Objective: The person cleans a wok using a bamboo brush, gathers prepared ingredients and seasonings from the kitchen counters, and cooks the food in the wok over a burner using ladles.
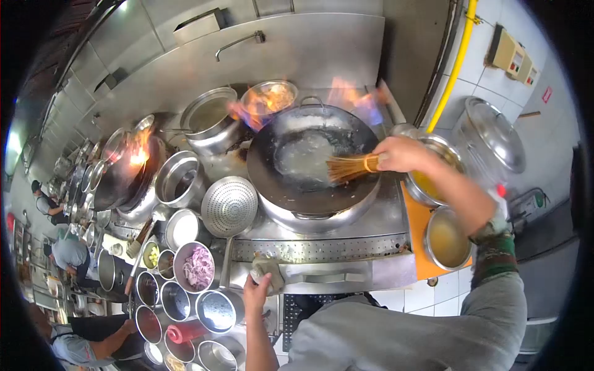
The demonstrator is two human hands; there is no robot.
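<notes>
My right hand (397, 154) is closed around the top of a bamboo wok brush (348, 168), just above its yellow band. The brush's bristles reach down into a large dark wok (278, 196), where cloudy, foamy water (304, 156) lies in the bottom. Flames (352, 102) rise behind the wok on both sides. Down at the stove's front edge, my left hand (255, 295) grips a folded greyish cloth (267, 273). A perforated strainer (229, 206) lies left of the wok, its handle pointing toward that hand.
Metal pots hold sliced purple onion (197, 269) and other ingredients at lower left, beside a red bottle (185, 332). A second wok (114, 182) flames at left. Bowls of yellow liquid (430, 185) and broth (447, 238) stand at right. Co-workers (102, 346) are along the left.
</notes>
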